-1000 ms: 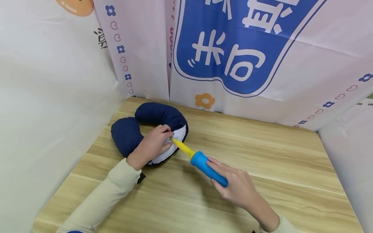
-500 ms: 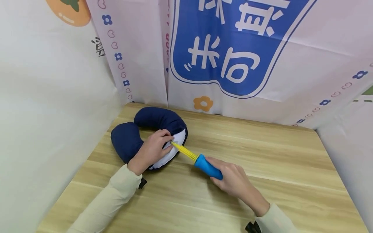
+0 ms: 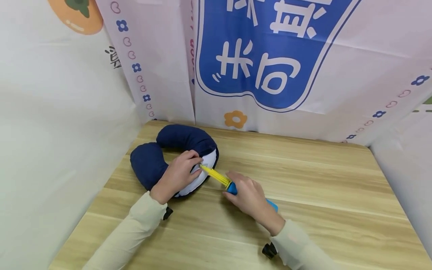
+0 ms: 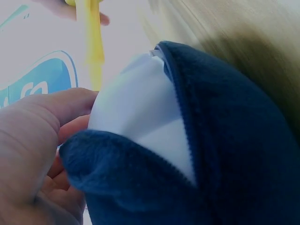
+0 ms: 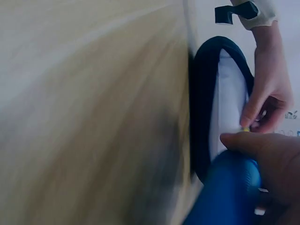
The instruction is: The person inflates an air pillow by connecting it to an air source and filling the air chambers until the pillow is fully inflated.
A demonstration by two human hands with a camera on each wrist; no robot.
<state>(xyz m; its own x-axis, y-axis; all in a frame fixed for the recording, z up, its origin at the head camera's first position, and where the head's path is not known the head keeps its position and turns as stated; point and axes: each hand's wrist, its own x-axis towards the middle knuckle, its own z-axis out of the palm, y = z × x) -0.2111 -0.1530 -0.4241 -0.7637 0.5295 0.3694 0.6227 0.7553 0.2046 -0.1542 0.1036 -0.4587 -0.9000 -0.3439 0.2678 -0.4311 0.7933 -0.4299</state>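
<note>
A navy U-shaped neck pillow (image 3: pixel 146 162) lies on the table, its zip (image 4: pixel 186 136) undone along the curve. White inner bladder (image 3: pixel 210 159) shows through the opening. My left hand (image 3: pixel 179 171) pinches the bladder's valve area, where the tip of a yellow nozzle (image 3: pixel 217 177) meets the fingers; the valve itself is hidden. That nozzle belongs to a blue hand pump (image 5: pixel 225 192), held slanting down toward the pillow. My right hand (image 3: pixel 249 195) grips the pump near its nozzle end, covering most of the barrel, and the blue rear end (image 3: pixel 272 205) sticks out behind the hand.
The wood-grain table (image 3: pixel 337 195) meets a printed white backdrop (image 3: pixel 168 67) at its far edge and a white wall sheet (image 3: pixel 67 112) on the left. Black straps (image 3: pixel 269 250) sit at both cuffs.
My right hand first moved in toward the pillow as the blue pump shortened, then shifted forward to near the nozzle, with the pump's rear end now showing behind it. The left hand keeps its pinch.
</note>
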